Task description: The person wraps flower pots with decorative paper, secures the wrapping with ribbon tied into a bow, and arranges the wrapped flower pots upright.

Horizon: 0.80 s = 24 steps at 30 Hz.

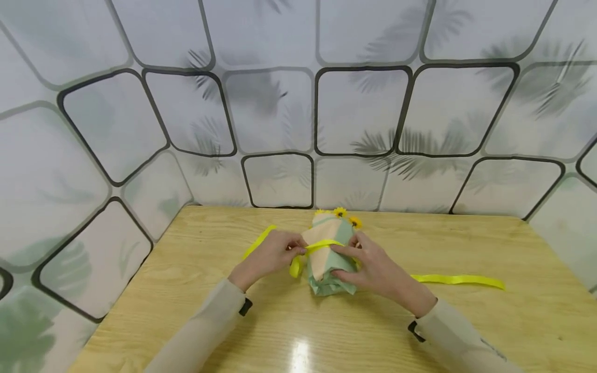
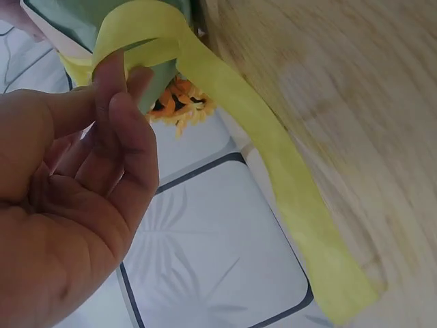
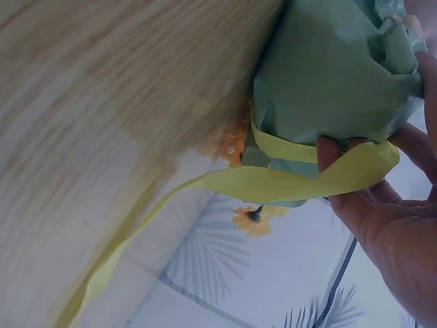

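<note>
A small bouquet in green and cream wrapping paper (image 1: 332, 284) lies on the table, its yellow flowers (image 1: 340, 212) pointing to the far side. Across the middle of the wrap runs a yellow ribbon (image 1: 322, 244). At the bouquet's left side my left hand (image 1: 272, 252) pinches this ribbon between thumb and fingers; a loose tail (image 2: 287, 171) hangs past it in the left wrist view. My right hand (image 1: 375, 267) grips the ribbon at the right side, with the thumb against the lower paper. In the right wrist view, the ribbon (image 3: 273, 183) loops over its fingers.
A light wooden table (image 1: 186, 290) carries everything. One ribbon end (image 1: 466, 280) stretches out to the right, and another stretch (image 1: 258, 242) lies behind the left hand. A patterned white curtain or wall (image 1: 280, 114) closes off the back and sides.
</note>
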Motion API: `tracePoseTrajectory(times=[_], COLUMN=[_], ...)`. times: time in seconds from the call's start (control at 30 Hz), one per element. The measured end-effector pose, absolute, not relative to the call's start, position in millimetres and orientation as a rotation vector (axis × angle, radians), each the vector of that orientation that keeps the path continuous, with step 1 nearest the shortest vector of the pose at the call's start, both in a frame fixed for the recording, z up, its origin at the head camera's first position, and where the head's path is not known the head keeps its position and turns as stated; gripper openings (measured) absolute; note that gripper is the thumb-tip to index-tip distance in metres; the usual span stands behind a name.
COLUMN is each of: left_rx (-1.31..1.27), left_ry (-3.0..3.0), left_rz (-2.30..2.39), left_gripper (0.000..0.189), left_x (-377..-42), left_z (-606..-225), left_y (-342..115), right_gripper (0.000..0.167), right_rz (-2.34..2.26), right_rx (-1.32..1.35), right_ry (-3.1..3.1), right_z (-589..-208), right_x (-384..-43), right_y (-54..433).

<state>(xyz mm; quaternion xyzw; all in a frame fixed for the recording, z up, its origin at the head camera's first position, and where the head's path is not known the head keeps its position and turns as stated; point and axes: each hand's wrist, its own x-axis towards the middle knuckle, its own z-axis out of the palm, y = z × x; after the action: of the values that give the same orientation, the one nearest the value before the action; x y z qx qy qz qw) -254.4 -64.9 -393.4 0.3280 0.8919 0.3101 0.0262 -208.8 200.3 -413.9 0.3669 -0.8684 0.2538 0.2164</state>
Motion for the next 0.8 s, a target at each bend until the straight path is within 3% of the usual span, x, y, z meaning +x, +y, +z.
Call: tracePoseTrajectory(times=[0.23, 0.43, 0.5, 0.63, 0.8], left_rx=[1.073, 0.975, 0.943, 0.976, 1.181], left_ry=[2.815, 2.912, 2.94, 2.863, 2.681], left_rz=[0.828, 0.601, 0.544, 0.754, 1.005], left_gripper=[0.009, 0.008, 0.018, 0.04, 0.03], left_x=[-252.7, -251.4, -250.8, -251.0, -254.8], left_z=[-389.4, -382.9, -378.1, -371.0, -376.9], left_y=[-69.0, -66.7, -64.7, -57.0, -42.8], right_gripper=[0.053, 0.053, 0.053, 0.052, 0.055], right_rz=[0.692, 0.722, 0.725, 0.728, 0.782], right_rx=[0.988, 1.007, 1.011, 1.025, 1.067], right_ry=[-2.444, -2.452, -2.466, -2.502, -2.567], right_z=[-411.5, -409.7, -408.9, -406.2, -399.7], right_x=[-208.0, -208.4, -208.6, -208.4, -207.7], right_y=[199.5, 197.7, 196.8, 196.5, 203.1])
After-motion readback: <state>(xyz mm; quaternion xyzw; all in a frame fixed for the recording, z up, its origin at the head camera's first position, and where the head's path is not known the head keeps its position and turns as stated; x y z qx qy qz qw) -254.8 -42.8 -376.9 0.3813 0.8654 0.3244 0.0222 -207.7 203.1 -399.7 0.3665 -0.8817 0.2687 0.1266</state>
